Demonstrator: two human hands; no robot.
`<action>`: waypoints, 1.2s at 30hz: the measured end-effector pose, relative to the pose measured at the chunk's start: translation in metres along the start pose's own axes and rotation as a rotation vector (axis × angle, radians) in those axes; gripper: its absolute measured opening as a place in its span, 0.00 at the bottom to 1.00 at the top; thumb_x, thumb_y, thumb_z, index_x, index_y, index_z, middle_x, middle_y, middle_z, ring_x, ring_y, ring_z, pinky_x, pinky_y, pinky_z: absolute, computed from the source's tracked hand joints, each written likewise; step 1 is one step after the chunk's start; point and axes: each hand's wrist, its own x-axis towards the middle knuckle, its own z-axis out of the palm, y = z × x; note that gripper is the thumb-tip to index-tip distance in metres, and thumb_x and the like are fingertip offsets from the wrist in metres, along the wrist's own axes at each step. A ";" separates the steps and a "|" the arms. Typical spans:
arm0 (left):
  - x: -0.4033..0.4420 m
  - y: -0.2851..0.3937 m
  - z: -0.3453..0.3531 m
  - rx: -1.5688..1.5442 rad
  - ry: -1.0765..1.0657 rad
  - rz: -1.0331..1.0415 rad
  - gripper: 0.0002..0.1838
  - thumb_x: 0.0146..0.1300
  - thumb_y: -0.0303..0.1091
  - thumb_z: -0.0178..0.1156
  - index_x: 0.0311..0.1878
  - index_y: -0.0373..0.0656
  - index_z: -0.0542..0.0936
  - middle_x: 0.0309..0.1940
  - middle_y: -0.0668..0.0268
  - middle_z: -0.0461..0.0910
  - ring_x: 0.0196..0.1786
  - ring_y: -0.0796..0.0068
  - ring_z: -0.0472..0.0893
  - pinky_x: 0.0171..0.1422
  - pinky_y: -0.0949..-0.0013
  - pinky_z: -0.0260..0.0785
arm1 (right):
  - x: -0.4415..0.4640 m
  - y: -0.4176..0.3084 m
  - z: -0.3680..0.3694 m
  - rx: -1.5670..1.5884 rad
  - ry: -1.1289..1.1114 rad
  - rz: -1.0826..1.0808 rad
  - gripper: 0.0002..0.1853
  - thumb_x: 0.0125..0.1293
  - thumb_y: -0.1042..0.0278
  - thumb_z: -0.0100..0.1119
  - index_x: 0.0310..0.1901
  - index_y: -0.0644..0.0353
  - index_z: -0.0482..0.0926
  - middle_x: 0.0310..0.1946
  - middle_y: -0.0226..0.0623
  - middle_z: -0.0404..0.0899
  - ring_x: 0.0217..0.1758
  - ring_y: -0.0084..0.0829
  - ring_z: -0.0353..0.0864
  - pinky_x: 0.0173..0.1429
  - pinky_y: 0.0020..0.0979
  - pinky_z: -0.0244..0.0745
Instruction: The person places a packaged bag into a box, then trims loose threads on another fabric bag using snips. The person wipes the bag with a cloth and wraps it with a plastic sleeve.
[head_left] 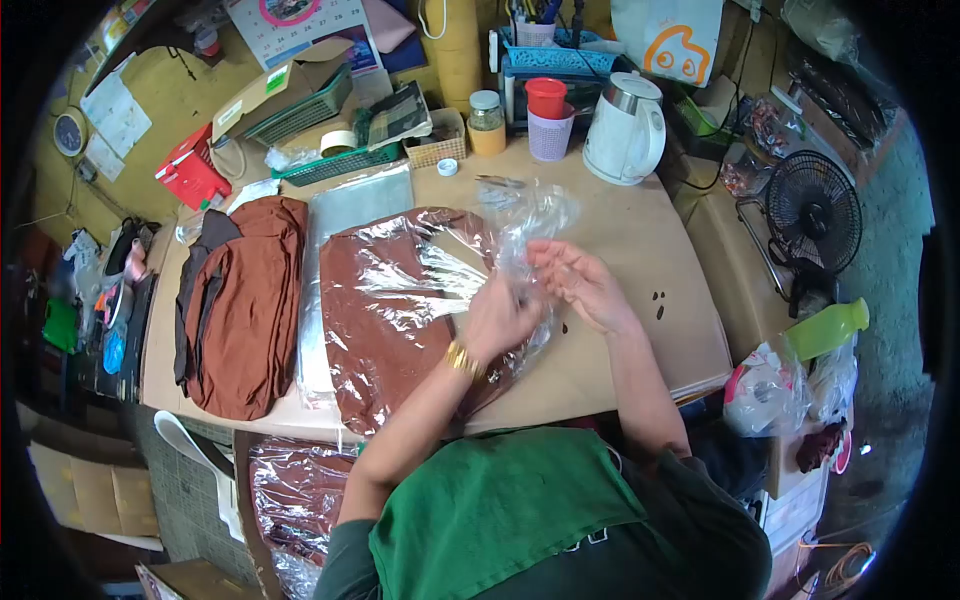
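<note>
Bagged brown garment [385, 310]: lying on the counter [655, 220]
Left hand [497, 315]: grip's clenched on clear plastic [542, 212]
Right hand [580, 285]: right by it, grip's kinda blurry, can't tell

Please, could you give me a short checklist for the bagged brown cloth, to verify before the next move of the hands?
1. Brown cloth inside the clear plastic: ok, the shiny plastic covers it.
2. Left hand at the bag's loose end: ok, it is beside the gathered plastic.
3. Right hand gripping the plastic: cannot tell, its fingertips are not clear enough.
4. Plastic smooth: not ok, it is wrinkled and bunched near the hands.
5. Kettle apart from the bag: ok, it stands farther back.
</note>
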 end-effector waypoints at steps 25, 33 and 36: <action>-0.177 -0.106 -0.079 -1.472 0.653 -0.531 0.26 0.75 0.37 0.52 0.71 0.38 0.64 0.57 0.54 0.79 0.47 0.72 0.82 0.48 0.68 0.78 | -0.012 -0.041 -0.039 -1.097 0.310 0.095 0.34 0.67 0.51 0.62 0.70 0.53 0.64 0.70 0.52 0.64 0.71 0.52 0.67 0.70 0.50 0.65; -0.237 -0.103 -0.144 -0.825 0.366 -0.690 0.29 0.67 0.23 0.56 0.70 0.37 0.63 0.34 0.65 0.80 0.36 0.75 0.81 0.38 0.73 0.77 | 0.032 0.002 -0.033 -1.382 -0.132 0.432 0.37 0.63 0.38 0.61 0.70 0.46 0.69 0.72 0.46 0.63 0.76 0.47 0.59 0.76 0.55 0.52; -0.252 -0.134 -0.168 -0.482 0.466 -0.517 0.30 0.70 0.36 0.60 0.70 0.35 0.63 0.44 0.58 0.81 0.43 0.71 0.81 0.48 0.67 0.77 | 0.060 -0.009 -0.048 -1.070 0.099 0.330 0.29 0.64 0.43 0.61 0.57 0.57 0.79 0.58 0.49 0.79 0.61 0.47 0.78 0.67 0.43 0.69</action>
